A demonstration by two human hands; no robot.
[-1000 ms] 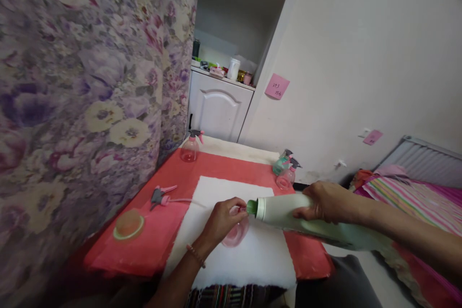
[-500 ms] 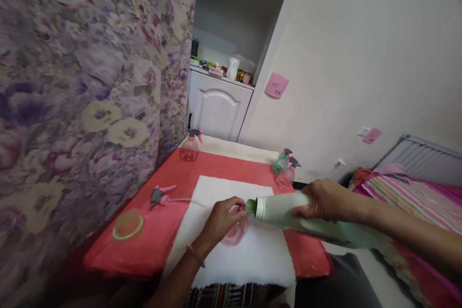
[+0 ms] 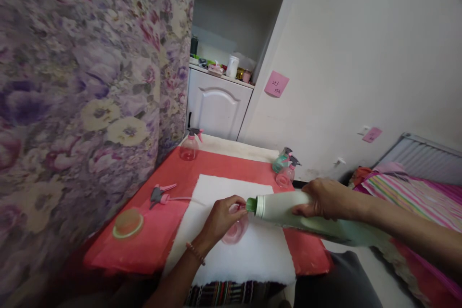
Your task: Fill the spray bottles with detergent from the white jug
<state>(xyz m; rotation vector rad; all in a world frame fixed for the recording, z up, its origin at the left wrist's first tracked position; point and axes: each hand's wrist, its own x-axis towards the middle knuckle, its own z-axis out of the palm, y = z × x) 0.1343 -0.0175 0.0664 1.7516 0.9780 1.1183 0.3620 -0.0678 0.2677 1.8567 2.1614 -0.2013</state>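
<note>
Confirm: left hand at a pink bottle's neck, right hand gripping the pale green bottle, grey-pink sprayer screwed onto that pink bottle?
Not quite: the head view shows the grey-pink sprayer off the pink bottle, lying on the red cover. The rest holds: left hand at the neck, right hand gripping the pale green bottle.

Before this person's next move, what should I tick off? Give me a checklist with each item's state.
1. Left hand steadying the pink bottle at its neck: ok.
2. Right hand gripping the pale green bottle, which is tipped well over: ok.
3. Green spout close to the pink bottle's neck: ok.
4. Spout actually inside the opening: cannot tell, fingers hide it.
5. Liquid flowing: cannot tell, no stream is visible.
6. Loose spray head clear of both hands: ok, it lies to their left.
</note>
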